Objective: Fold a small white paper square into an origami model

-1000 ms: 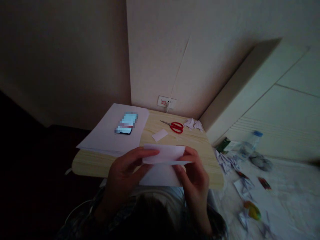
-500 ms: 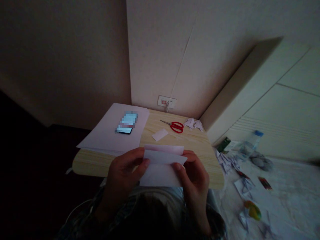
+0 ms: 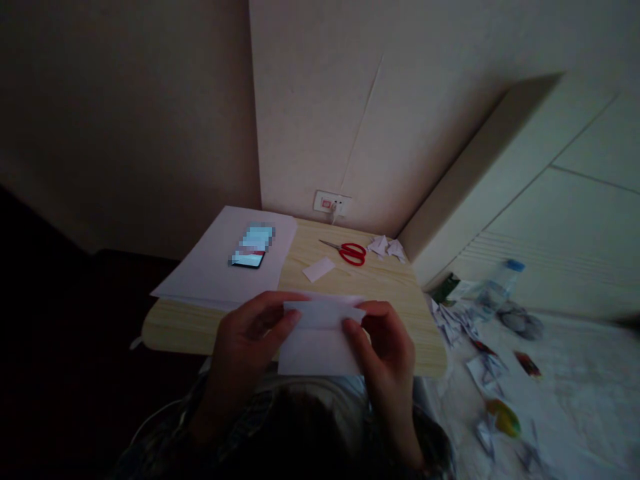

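A partly folded sheet of white paper (image 3: pixel 320 350) is held up between both hands over the near edge of the table, with a crease running across it and a flap along its top. My left hand (image 3: pixel 253 337) pinches its left side, thumb in front and fingers behind. At the right side, my right hand (image 3: pixel 385 343) grips it the same way, thumb tip on the flap. Beyond the paper, a small white paper piece (image 3: pixel 319 269) lies on the wooden table (image 3: pixel 395 287), near red-handled scissors (image 3: pixel 353 253).
A phone (image 3: pixel 254 247) rests on large white sheets (image 3: pixel 200 280) at the table's left. Small folded paper shapes (image 3: pixel 385 247) sit at the back right corner. A wall socket (image 3: pixel 333 203) is behind. On the bed (image 3: pixel 590 393) lie a bottle (image 3: pixel 500 287) and several folded papers.
The paper's upper flap has come down and closer to the front layer, so less of the back layer shows. The fingers of both hands have drawn slightly inward along the top.
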The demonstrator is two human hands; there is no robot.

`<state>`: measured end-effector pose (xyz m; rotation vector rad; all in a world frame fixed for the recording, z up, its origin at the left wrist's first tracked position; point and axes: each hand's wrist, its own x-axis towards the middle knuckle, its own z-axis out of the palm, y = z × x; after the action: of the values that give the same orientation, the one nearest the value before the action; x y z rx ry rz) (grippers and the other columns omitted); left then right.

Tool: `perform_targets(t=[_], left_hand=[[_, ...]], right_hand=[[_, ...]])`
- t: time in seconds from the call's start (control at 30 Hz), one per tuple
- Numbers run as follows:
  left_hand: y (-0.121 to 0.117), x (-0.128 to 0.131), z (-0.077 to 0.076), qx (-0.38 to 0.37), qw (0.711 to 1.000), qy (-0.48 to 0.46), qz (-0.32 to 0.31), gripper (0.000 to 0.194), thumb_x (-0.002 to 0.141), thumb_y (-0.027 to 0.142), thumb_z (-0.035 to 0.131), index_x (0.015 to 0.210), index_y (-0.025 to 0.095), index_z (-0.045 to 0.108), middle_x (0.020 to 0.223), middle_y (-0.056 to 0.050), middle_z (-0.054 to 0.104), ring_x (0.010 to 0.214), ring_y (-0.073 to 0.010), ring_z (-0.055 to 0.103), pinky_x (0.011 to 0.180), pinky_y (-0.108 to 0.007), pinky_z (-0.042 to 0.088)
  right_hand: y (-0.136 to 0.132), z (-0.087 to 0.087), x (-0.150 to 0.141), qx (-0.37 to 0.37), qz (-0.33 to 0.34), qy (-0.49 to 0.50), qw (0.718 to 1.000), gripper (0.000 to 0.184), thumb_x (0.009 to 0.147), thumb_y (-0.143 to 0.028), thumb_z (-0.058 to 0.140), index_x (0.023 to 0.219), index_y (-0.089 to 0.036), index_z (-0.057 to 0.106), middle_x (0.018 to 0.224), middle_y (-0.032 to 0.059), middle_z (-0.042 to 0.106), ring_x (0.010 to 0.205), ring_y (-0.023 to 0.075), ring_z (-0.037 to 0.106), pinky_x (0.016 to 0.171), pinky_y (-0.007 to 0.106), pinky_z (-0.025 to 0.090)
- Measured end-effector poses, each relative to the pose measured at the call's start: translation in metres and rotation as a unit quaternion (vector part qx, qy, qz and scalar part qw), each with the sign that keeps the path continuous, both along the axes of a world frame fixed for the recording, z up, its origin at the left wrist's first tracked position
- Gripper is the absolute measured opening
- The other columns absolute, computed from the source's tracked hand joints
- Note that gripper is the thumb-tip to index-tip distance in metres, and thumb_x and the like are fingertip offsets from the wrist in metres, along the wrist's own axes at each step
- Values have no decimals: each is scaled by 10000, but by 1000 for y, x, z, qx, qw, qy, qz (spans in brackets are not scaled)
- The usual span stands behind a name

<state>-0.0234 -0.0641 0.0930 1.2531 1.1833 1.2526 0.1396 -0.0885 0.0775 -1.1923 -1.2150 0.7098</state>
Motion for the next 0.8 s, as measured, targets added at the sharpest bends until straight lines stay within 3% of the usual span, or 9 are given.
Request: perform_targets(t=[0.2,0.33,0.53,0.8], left_hand=[[0,2,2,-8,1000,-16,-23,415,744,288,677,1136,176,598,906,-71,749,771,-188,706,660,-246,563],[5,0,-1,8,997,47,-55,235,722,273,684,943,192,690,917,-42,746,767,-179,693,657,-221,544],[14,-5,-6,63,964,205,-159,139,730,307,675,790,193,727,764,-11,744,712,-187,663,685,-245,508],[15,-4,-5,58,952,234,-187,163,760,332,630,763,183,694,739,-9,717,704,-187,642,640,-236,465]], right_hand=[[0,4,-3,9,-15,33,999,199,802,-258,671,950,-245,539,788,-18,630,687,126,607,585,226,487],[2,5,0,3,1,19,1000,211,802,-234,669,977,-250,551,721,-39,640,651,122,622,572,220,496],[5,8,10,-9,105,-114,988,116,794,-190,675,891,-225,622,743,-25,692,680,137,662,639,244,532],[6,4,17,-75,174,-212,959,206,792,-183,675,979,-224,599,834,-19,704,777,151,650,698,250,499]])
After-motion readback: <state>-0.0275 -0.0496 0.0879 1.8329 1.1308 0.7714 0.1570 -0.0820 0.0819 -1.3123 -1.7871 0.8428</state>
